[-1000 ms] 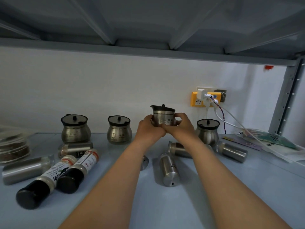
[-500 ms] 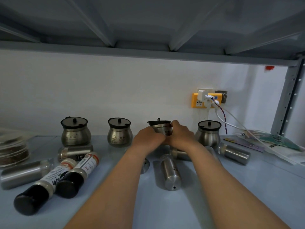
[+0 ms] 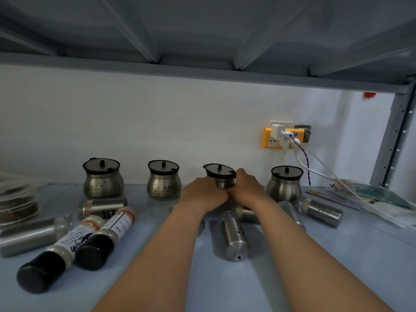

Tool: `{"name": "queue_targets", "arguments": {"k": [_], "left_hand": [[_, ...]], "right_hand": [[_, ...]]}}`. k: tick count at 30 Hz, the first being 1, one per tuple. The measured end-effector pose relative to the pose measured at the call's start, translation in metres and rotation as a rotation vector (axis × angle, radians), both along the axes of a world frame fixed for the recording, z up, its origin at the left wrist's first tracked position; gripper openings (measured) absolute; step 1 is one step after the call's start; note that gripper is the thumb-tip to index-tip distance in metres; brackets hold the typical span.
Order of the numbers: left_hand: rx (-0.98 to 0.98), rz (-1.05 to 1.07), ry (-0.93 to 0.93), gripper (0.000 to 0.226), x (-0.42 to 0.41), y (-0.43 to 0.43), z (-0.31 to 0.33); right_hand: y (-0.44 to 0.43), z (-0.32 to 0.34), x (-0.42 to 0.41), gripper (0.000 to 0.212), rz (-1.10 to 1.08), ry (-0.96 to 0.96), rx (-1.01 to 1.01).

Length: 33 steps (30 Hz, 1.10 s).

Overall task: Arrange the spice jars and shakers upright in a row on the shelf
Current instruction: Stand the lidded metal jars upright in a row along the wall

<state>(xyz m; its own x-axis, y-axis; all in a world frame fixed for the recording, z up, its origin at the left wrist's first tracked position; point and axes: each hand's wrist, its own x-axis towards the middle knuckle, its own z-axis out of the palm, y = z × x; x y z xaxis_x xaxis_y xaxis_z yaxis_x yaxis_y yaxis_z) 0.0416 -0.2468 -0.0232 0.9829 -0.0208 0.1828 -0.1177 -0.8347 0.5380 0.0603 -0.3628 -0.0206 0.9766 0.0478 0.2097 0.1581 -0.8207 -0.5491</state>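
1. The shelf (image 3: 337, 273): three lidded steel jars (image 3: 163, 184) stand along its back edge; shakers (image 3: 233, 237) lie toppled nearer the front.
2. The left hand (image 3: 202, 195) and right hand (image 3: 247, 190), touching, curl round a fourth jar (image 3: 219, 172).
3. That jar sits in the back row's gap, base hidden.

brushed steel jars (image 3: 163, 185), black plastic lids (image 3: 163, 167)

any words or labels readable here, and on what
None reads clearly.
Second steel jar: round emblem and characters, blurred.
Leftmost steel jar: faint print, unreadable.
Front black-capped bottle: large dark lettering, blurred.
Second black-capped bottle: small print, blurred.
Lying steel shaker: mark too small.
Papers: print blurred.
Held steel jar, gripped by left hand and right hand: front hidden.
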Motion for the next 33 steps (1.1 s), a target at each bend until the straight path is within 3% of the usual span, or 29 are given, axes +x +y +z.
{"name": "queue_targets", "arguments": {"k": [6,8,11,15,33], "left_hand": [[0.064,0.146,-0.122,0.019,-0.007,-0.005,0.007],[0.048,0.145,-0.133,0.020,-0.007,-0.004,0.008],[0.031,0.101,-0.092,0.020,-0.004,-0.001,0.003],[0.016,0.053,-0.070,0.015,-0.001,0.002,-0.001],[0.101,-0.037,-0.006,0.033,0.012,0.005,-0.013]], "right_hand": [[-0.003,0.001,0.001,0.054,-0.024,-0.035,0.007],[-0.006,0.002,0.001,0.056,-0.014,-0.090,0.099],[-0.010,0.006,-0.001,0.039,0.000,-0.180,0.288],[-0.008,0.011,-0.004,0.039,0.015,-0.147,0.477],[-0.009,0.009,0.000,0.047,0.040,-0.089,0.397]]}}
